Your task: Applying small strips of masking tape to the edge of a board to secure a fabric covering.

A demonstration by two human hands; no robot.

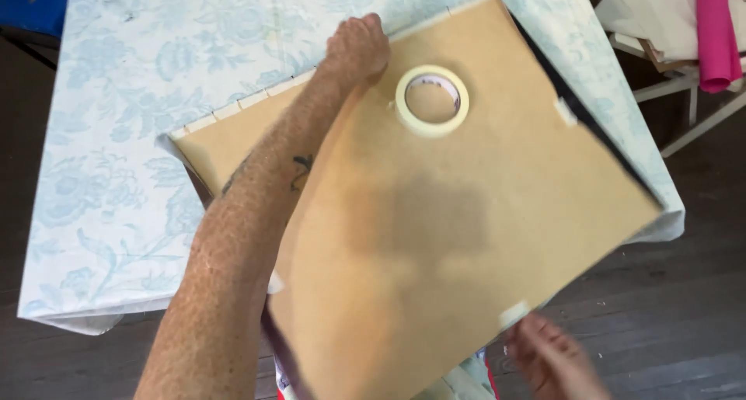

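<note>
Head view: left hand (357, 46) presses closed on the brown board's (435, 237) far edge, tape roll (432, 101) just beside.

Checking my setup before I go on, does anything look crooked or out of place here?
The brown board sits askew on the floral-covered table, its near corner jutting past the edge. The tape roll lies loose on it.

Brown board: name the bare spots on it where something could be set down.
The brown board is bare across its middle and lower half, below the tape roll. It is crowded near the top edge by the left hand and at the bottom corner by the right hand.
</note>
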